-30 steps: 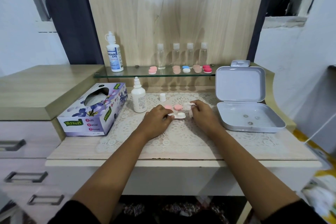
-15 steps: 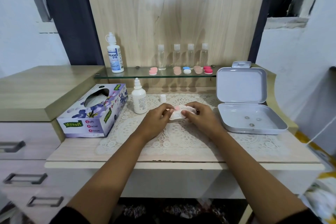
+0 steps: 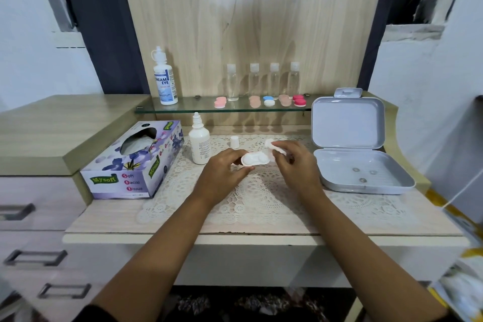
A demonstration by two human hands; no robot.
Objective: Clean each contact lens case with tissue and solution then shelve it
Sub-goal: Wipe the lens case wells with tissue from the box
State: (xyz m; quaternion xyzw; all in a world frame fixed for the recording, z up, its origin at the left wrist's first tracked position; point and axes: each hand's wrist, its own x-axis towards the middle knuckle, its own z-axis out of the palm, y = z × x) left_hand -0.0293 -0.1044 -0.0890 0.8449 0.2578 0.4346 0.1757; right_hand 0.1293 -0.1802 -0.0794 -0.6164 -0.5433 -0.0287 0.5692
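A white contact lens case [image 3: 254,159] is held just above the lace mat [image 3: 251,201] on the table [image 3: 261,227], its two wells facing up. It is pinched at its left end by the left hand [image 3: 222,174], which is closed on it. A small wad of tissue [image 3: 273,146] is gripped in the fingers of the right hand [image 3: 295,165], lifted just beside the case's right end and apparently not pressed into it.

The wiping step is judged to be in hand, with the case's caps off (something pink, perhaps a cap, is hidden under the hands). The open solution bottle [image 3: 200,145] stands beside the left hand, its small white cap [image 3: 234,141] set down nearby, and the tissue box [image 3: 136,162] lies further left.

Next, the tissue would need to be pressed into each well and turned, with the case kept steady by the left hand. Afterwards the caps must be refitted and the case placed on the glass shelf [image 3: 198,107], where five other cases [image 3: 269,101] are already lined up.
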